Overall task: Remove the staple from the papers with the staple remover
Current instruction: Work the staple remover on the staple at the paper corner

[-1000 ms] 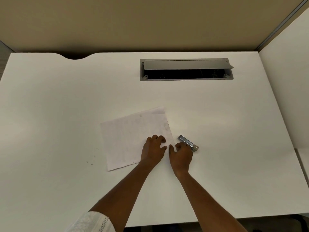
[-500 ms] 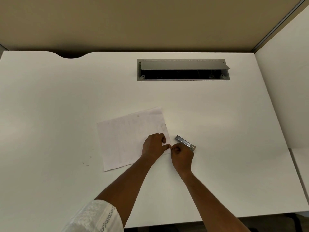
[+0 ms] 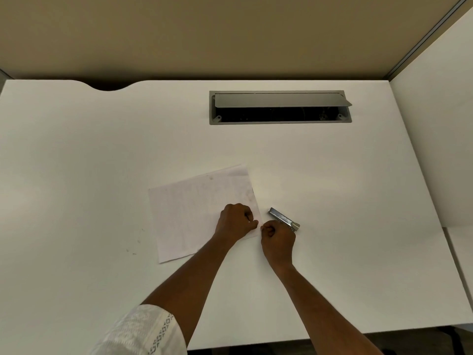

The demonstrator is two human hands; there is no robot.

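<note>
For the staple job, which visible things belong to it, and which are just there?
In use: white stapled papers; silver metal staple remover; left hand; right hand.
Bystanders: white desk; grey cable tray with open flap.

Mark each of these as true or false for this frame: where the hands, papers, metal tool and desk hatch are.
1. The left hand rests on the papers. True.
2. The metal tool lies on top of the papers. False: it lies on the bare desk, to the right of them.
3. The right hand is a closed fist at the papers' right edge. True.
4. The hatch at the far side of the desk is fully closed. False: its lid is up and a dark opening shows.
5. The left arm has a white sleeve. True.
6. The papers are lifted off the desk. False: they lie flat.
</note>
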